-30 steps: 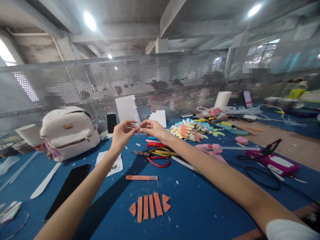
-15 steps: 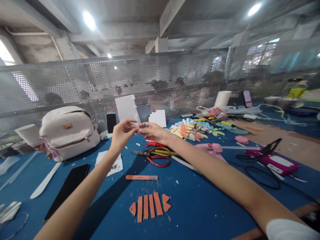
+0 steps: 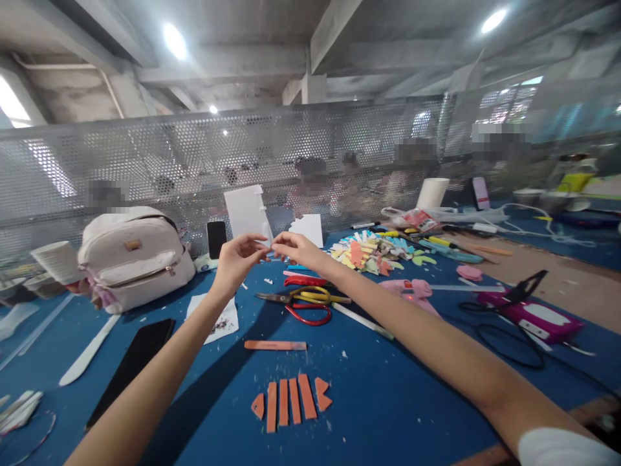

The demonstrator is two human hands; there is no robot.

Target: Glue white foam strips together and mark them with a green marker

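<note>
My left hand [image 3: 239,257] and my right hand [image 3: 303,252] meet fingertip to fingertip above the far side of the blue table. Both are closed in a pinch; whatever sits between the fingers is too small to make out. Below them lie red-handled scissors [image 3: 310,320] and a yellow-handled pair [image 3: 317,296]. Closer to me is an orange marker [image 3: 272,345]. In front of it, several orange strips [image 3: 284,402] stand in a row between a pointed piece [image 3: 259,406] and a notched piece [image 3: 323,393], laid out like a fish.
A pale backpack [image 3: 130,259] and a black phone [image 3: 130,369] are at the left. Colourful scraps [image 3: 369,251] are heaped behind my right forearm. A pink glue gun [image 3: 412,291] and a magenta device [image 3: 538,317] with a black cord lie right. A perforated metal screen [image 3: 194,155] stands behind.
My right hand has drawn its fingers in and tilted up slightly, revealing a blue item behind it. My left hand has barely moved. Things on the table stay put.
</note>
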